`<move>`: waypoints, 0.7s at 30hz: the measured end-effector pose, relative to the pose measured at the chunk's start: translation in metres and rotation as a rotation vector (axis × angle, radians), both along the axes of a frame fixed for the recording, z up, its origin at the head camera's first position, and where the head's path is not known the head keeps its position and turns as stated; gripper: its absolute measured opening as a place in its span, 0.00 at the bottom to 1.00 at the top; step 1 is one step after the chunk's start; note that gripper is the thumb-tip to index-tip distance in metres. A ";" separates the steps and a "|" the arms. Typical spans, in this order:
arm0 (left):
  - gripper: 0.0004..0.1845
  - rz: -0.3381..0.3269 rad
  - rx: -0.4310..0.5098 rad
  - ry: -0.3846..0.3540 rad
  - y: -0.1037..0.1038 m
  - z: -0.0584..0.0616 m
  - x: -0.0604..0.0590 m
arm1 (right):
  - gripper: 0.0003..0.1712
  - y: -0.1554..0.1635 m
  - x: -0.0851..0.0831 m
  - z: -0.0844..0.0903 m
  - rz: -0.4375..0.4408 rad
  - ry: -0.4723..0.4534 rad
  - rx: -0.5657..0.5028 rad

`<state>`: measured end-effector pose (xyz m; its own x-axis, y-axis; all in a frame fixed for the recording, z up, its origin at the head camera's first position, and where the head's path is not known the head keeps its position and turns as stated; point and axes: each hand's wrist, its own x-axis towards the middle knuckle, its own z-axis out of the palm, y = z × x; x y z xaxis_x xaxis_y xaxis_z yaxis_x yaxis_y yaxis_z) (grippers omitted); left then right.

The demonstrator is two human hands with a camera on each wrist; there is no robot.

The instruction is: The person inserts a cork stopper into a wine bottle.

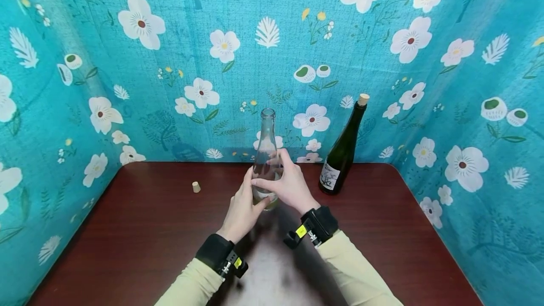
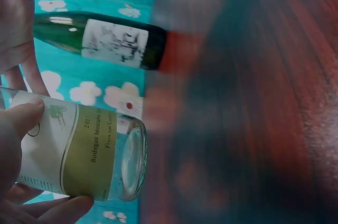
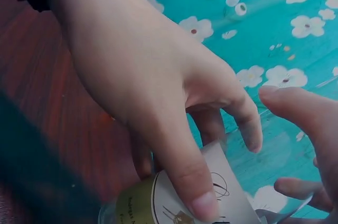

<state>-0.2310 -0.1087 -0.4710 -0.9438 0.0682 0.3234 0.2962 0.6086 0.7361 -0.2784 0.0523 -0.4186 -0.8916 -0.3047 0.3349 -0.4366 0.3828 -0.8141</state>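
Between my two hands stands a clear glass wine bottle [image 1: 267,143], nearly upright, with its uncorked mouth at the top. My left hand [image 1: 243,207] grips its lower body. The left thumb presses on the white and olive label [image 2: 90,145], and the fingers wrap the far side. Higher up, my right hand [image 1: 291,183] curves round the shoulder, thumb in front and fingers behind, seen through the glass. The right thumb [image 3: 285,100] is close by the left index finger. Near the base, the bottle's thick glass bottom [image 2: 135,160] shows plainly.
A dark green wine bottle [image 1: 342,159] with a cork [image 1: 363,99] in its neck stands to the right, near the back edge. A loose cork [image 1: 196,187] rests on the dark red table [image 1: 161,230] at the left. Behind hangs a blue flowered curtain [image 1: 246,70].
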 end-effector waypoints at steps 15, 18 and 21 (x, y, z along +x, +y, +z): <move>0.50 0.011 -0.013 -0.136 -0.004 -0.030 -0.006 | 0.38 -0.004 -0.003 -0.036 -0.013 -0.063 -0.011; 0.49 0.013 -0.018 -0.115 -0.005 -0.033 -0.007 | 0.38 -0.005 -0.003 -0.039 -0.009 -0.053 -0.026; 0.50 0.007 -0.035 -0.110 -0.006 -0.035 -0.008 | 0.38 -0.004 -0.002 -0.041 -0.018 -0.055 -0.030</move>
